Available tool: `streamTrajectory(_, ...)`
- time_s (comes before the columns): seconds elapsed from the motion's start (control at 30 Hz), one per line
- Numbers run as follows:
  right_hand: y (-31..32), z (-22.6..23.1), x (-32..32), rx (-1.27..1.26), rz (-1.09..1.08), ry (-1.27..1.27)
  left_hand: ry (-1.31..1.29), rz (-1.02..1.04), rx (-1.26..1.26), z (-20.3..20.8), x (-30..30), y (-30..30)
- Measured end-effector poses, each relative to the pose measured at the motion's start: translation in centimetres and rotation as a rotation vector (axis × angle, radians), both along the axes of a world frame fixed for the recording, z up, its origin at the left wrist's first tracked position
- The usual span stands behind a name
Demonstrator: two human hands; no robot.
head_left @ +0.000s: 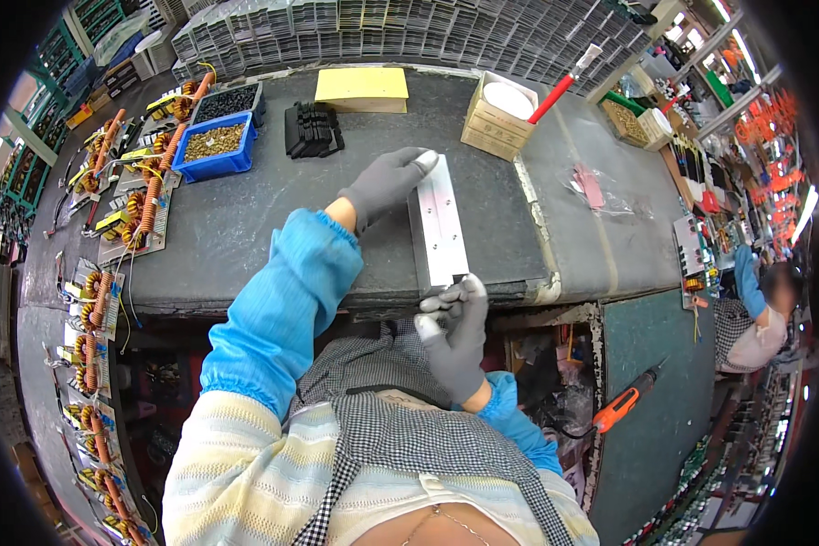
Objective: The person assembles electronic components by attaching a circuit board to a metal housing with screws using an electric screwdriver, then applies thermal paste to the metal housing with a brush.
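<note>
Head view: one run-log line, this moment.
Gloved left hand: grips drilled metal bar, far end | right hand: at bar's near end | rest: blue parts bin, orange screwdriver

At centre, the bar (444, 223) looks smooth, bright metal; the left glove (387, 187) and right glove (455, 346) are matt cloth. Left of centre, the sleeve (262, 318) is crinkled fabric. Upper left, the bin (218, 169) is glossy plastic; the box (493, 136), right of top centre, dull cardboard.

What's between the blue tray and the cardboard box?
In the head view, the black stacked parts sit between the blue tray and cardboard box, nearer the tray. A yellow-topped block lies farther back; the left hand, nearer the person.
</note>
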State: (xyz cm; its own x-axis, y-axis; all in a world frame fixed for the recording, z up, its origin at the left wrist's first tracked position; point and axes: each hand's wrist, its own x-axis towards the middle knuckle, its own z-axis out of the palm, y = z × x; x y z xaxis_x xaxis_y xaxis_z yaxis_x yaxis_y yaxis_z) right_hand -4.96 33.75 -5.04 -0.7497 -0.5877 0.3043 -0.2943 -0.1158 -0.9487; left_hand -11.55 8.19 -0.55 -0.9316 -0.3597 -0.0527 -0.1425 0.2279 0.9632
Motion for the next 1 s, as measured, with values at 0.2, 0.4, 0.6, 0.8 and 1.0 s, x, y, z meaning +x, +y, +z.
streamTrajectory(0.2, -2.3, 5.5, -7.4, 0.072, -0.203, 0.302, 0.232, 0.249, 0.034, 3.0, 9.1, 0.6)
streamTrajectory(0.4, -5.4, 5.3, -13.2, 0.062, 0.04, 0.04, 0.224, 0.388, 0.045, 1.1, 12.7, 3.1)
streamTrajectory(0.6, -3.1, 2.0, -12.6, 0.174, -0.017, -0.003, 0.195, 0.249, 0.094, 1.6, 14.5, 4.5)
streamTrajectory(0.8, -3.9, 3.2, -13.3, 0.174, -0.024, 0.086, 0.214, 0.162, 0.022, 0.8, 12.7, 2.1)
streamTrajectory(1.0, -5.3, 3.9, -15.0, 0.273, -0.014, 0.006, 0.182, 0.148, 0.199, 0.4, 10.0, -0.3)
